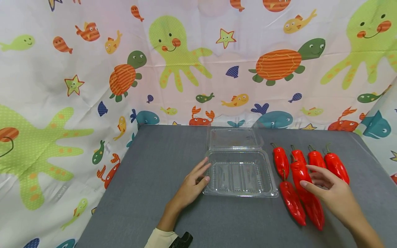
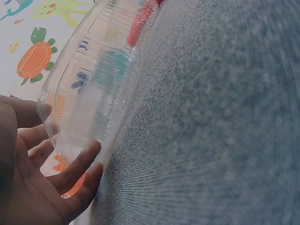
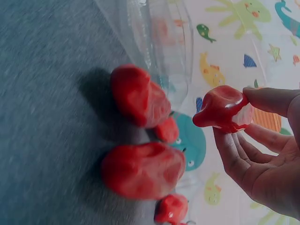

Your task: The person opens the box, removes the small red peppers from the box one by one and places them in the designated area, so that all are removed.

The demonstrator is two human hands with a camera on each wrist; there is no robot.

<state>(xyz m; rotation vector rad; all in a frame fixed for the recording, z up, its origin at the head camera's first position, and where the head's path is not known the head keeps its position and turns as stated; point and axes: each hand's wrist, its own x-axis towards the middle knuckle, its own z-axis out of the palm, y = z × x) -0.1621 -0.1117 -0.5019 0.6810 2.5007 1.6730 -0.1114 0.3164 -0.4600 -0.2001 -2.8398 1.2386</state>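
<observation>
A clear plastic clamshell container point(image 1: 239, 195) stands with its lid point(image 1: 234, 138) raised behind it. My left hand point(image 1: 191, 184) is at its left rim; in the left wrist view the loosely bent fingers point(image 2: 84, 161) touch the clear plastic side. To the right, my right hand point(image 1: 333, 191) pinches a glossy red pepper point(image 1: 302, 181) between thumb and fingers. The right wrist view has this pepper point(image 3: 225, 110) raised off the table, blunt tip towards the camera. Below and beside it lie several other red peppers, among them one point(image 1: 292, 203) in front.
More red peppers with green stems, such as one point(image 1: 337, 167) at the far right and one point(image 1: 280, 160) near the container, lie on the grey cloth-covered table point(image 1: 149, 165). A curtain point(image 1: 192, 62) printed with sea animals hangs behind and at the sides.
</observation>
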